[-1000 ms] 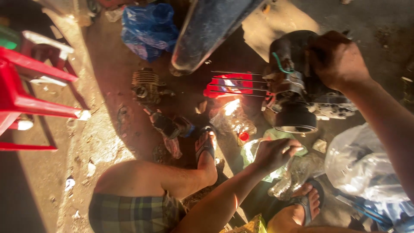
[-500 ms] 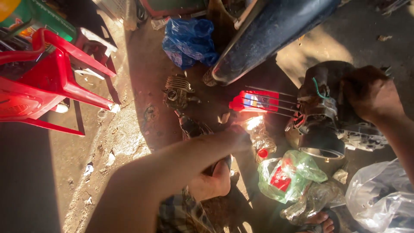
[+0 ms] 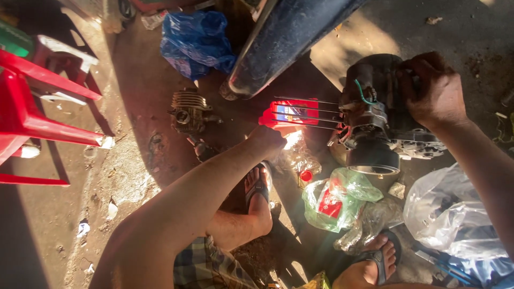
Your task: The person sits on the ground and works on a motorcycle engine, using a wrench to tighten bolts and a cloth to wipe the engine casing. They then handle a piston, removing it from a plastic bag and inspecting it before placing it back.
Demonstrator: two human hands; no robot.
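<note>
Engine (image 3: 375,123): sits on the ground at right, dark and greasy, with long bare studs pointing left toward a red box (image 3: 292,113).
Right hand (image 3: 431,88): clamped over the engine's far top edge, fingers curled round the casing.
Left hand (image 3: 267,139): reached out left of the engine, closed just beside the red box and the stud tips; whether it grips anything I cannot tell (sun glare hides the fingers).
Tyre (image 3: 289,37): dark wheel leaning in at the far side, above the studs.
Blue bag (image 3: 195,40): crumpled on the far ground, contents hidden.
Clear bag (image 3: 455,214): at near right, bulging, something pale and blue inside, not readable.
Green bag (image 3: 337,198): near the engine's base, holds a red packet.
Cylinder (image 3: 187,109): finned part lying loose on the dirt, left of the red box.
Risk, tipping: the engine is steadied by one hand only; a push on the studs could roll it onto the sandalled foot (image 3: 259,198).
Risk, studs: thin and exposed, they could bend or scratch the reaching forearm.
Risk, dirt: open ports sit just above gritty ground, so grit could get in.
</note>
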